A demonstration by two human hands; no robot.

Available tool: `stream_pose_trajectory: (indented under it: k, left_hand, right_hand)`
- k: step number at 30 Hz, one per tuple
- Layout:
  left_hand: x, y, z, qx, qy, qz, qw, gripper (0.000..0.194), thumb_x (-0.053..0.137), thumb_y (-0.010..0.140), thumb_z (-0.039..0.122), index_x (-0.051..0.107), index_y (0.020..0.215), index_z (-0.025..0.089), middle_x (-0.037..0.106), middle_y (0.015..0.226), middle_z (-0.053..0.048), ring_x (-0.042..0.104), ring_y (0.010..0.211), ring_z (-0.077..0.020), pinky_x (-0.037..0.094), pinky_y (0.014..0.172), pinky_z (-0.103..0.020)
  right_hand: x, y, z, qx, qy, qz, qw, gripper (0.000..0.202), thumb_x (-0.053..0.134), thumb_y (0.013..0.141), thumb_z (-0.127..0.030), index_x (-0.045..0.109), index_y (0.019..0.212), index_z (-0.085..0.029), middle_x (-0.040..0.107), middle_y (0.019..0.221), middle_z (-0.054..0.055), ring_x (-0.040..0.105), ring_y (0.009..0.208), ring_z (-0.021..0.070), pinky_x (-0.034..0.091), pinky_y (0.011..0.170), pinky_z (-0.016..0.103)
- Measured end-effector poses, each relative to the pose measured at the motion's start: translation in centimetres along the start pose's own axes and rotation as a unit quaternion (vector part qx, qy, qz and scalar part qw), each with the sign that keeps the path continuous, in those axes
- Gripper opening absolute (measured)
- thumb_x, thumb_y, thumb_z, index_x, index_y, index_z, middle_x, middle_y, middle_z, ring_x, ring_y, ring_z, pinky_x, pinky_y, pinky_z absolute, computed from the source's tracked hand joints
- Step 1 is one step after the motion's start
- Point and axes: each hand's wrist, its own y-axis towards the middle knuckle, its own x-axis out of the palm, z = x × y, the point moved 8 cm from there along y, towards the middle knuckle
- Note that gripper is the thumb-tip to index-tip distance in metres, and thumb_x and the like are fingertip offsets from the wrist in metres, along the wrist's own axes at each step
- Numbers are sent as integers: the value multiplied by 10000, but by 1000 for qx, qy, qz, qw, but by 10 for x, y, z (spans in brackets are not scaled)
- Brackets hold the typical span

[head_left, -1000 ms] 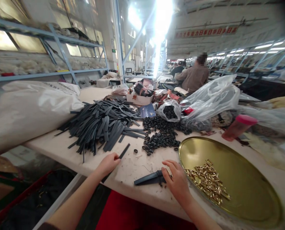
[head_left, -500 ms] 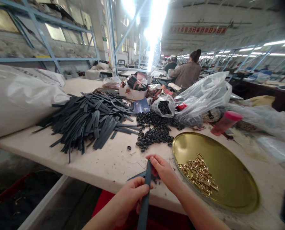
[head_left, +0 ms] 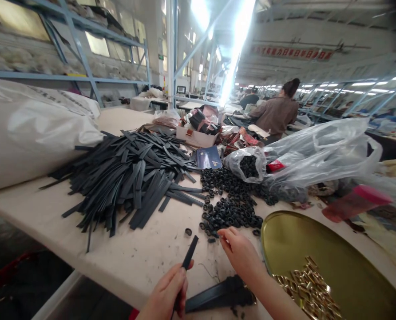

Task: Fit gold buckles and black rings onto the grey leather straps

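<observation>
Near the front edge of the table, my left hand (head_left: 173, 286) is closed round a dark strap (head_left: 190, 251), whose end points up and away. My right hand (head_left: 239, 251) reaches to the near edge of a pile of small black loops (head_left: 229, 215); its fingertips are together, and whatever they pinch is too small to make out. Between my forearms more dark straps (head_left: 218, 294) lie on the table. A single black loop (head_left: 188, 232) sits apart, left of the pile. Right of my right hand is a gold tray (head_left: 291, 235) holding gold metal buckles (head_left: 313, 289).
A large heap of dark straps (head_left: 128, 178) covers the left of the table (head_left: 118, 262), beside a white sack (head_left: 34, 133). Behind the loops are a blue card (head_left: 208, 158), plastic bags (head_left: 321, 146) and a pink-lidded container (head_left: 356, 203). A person (head_left: 276, 111) is farther back.
My right hand has let go of the strap and moved to the loops. My left hand has moved left and lower with the strap. The view has shifted, showing straps between my forearms.
</observation>
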Motion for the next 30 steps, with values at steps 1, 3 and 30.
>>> stream_pose_trajectory:
  k: [1, 3, 30]
  left_hand:
    - [0, 0, 0, 1, -6, 0, 1000, 552, 512, 661, 539, 504, 1029, 127, 406, 495, 91, 383, 401, -72, 317, 395, -194]
    - [2, -1, -2, -14, -11, -6, 1000, 562, 489, 673, 566, 494, 1020, 123, 382, 449, 104, 313, 344, -54, 268, 344, -175]
    - [102, -78, 3, 95, 285, -90, 949, 283, 360, 832, 394, 529, 818, 168, 493, 473, 49, 403, 374, -80, 281, 391, -174]
  right_hand:
    - [4, 1, -4, -6, -16, -8, 1000, 188, 446, 809, -166, 603, 903, -213, 610, 819, 52, 581, 733, 187, 420, 622, 275]
    - [13, 4, -12, -8, -35, -23, 999, 160, 487, 777, -131, 610, 829, -219, 604, 783, 49, 574, 714, 191, 398, 598, 269]
    - [-4, -145, -13, 282, 804, 19, 523, 222, 726, 652, -301, 624, 832, -223, 595, 714, -44, 527, 570, 55, 461, 564, 171]
